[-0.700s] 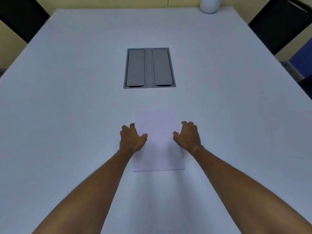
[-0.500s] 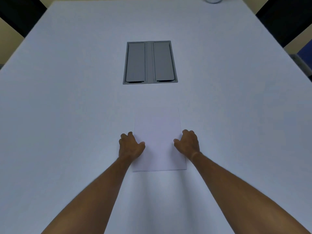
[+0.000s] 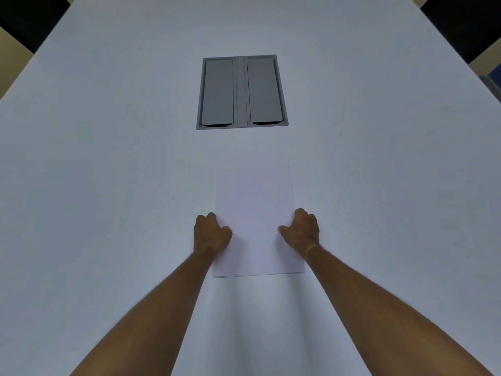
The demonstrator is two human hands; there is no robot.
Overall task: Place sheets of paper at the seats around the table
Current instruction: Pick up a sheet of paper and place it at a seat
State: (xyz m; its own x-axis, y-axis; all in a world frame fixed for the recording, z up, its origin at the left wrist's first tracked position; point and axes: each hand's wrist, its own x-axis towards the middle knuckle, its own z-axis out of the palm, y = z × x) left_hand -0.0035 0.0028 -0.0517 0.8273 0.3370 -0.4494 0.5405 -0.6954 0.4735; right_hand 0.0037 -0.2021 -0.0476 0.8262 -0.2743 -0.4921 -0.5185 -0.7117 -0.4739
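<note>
A thin stack of white paper sheets point(image 3: 256, 213) lies flat on the white table point(image 3: 108, 185), straight in front of me. My left hand point(image 3: 210, 233) grips the stack's left edge, thumb on top and fingers curled at the side. My right hand point(image 3: 302, 230) grips the right edge the same way. Both hands sit about halfway along the stack. A second sheet edge shows at the stack's near end.
A grey recessed cable box point(image 3: 241, 92) with two shut lids is set into the table beyond the paper. Dark chairs stand at the far left corner point(image 3: 24, 17) and far right corner point(image 3: 469, 23).
Both hands slid apart to the paper's side edges and curled onto them. My view tilted down, so the white object at the table's far end left the frame.
</note>
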